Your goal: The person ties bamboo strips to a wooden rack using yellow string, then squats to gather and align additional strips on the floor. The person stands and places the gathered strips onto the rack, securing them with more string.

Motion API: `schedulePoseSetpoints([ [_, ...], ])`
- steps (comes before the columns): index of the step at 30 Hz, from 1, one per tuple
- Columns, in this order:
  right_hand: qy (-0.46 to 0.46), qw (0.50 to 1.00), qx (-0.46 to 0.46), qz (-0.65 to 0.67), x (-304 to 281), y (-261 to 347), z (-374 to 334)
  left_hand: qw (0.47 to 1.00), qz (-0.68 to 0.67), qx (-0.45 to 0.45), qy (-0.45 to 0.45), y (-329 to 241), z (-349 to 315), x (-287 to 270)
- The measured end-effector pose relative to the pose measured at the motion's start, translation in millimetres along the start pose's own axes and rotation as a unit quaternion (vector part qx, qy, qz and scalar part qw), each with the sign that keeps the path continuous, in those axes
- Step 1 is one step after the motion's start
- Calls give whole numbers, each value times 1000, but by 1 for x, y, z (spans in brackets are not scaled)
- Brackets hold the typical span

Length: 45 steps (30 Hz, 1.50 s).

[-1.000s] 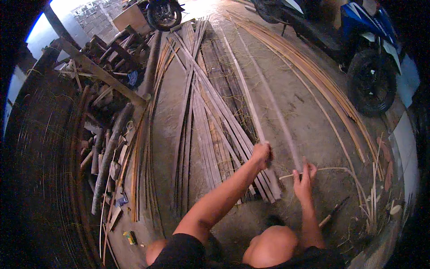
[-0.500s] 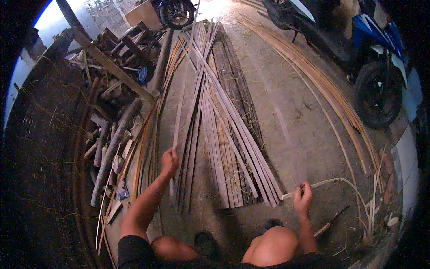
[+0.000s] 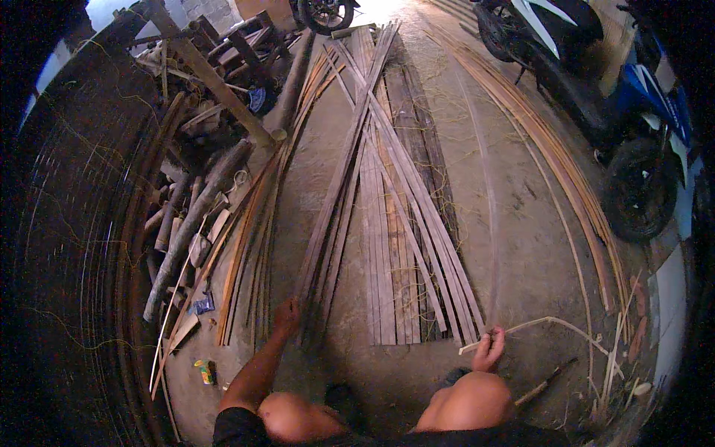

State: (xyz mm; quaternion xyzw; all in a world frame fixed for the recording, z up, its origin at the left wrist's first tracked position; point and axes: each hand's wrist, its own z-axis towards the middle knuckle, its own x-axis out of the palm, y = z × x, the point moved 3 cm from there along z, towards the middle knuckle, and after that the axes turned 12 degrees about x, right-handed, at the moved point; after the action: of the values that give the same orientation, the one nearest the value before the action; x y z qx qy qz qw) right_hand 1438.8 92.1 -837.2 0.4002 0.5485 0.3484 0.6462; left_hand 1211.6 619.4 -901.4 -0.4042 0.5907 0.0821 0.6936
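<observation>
My left hand (image 3: 287, 316) is closed at the near end of the dark, crossing wooden strips (image 3: 328, 216); its fingers are dim, but it seems to grip a strip there. At the right, my right hand (image 3: 489, 349) pinches the near end of a long, thin strip (image 3: 490, 238), which is smeared by motion and reaches away over the floor. A pale, bent strip (image 3: 550, 321) passes close beside this hand. Between my hands, more grey-brown strips (image 3: 387, 298) lie side by side, with others crossing over them in an X.
A long-bladed knife (image 3: 547, 381) lies near my right knee. Long brown strips (image 3: 551, 141) curve along the right, beside a blue-and-white motorcycle (image 3: 640, 179). Logs (image 3: 201, 216) and scrap wood are heaped at the left. A small yellow-green packet (image 3: 205, 372) lies near my left arm.
My left hand has come down and nearer with its strip, now lying along the dark strips. My right hand is slightly lower, its strip still blurred. The whole view has shifted.
</observation>
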Motion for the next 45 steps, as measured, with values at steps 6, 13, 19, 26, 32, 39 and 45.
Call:
schedulePoseSetpoints([
  [6,110,991,8,-79,24,16,-4,996,-25,-62,58,-28,-2,-16],
  [13,110,986,-33,-123,42,19,13,998,53,-35,18,-1,11,14],
  [19,174,970,50,-161,40,73,47,998,18,-54,42,-35,-7,-11],
  [26,138,967,100,-187,-12,113,89,932,-241,-165,213,-57,-165,-80],
  [32,246,932,177,-201,-133,212,121,937,-77,-221,261,-115,-262,-223],
  [39,294,911,212,-195,-270,305,103,930,-218,-196,223,-160,-257,-356],
  [45,423,789,270,-355,-308,470,153,948,-184,-222,135,-229,-156,-442],
])
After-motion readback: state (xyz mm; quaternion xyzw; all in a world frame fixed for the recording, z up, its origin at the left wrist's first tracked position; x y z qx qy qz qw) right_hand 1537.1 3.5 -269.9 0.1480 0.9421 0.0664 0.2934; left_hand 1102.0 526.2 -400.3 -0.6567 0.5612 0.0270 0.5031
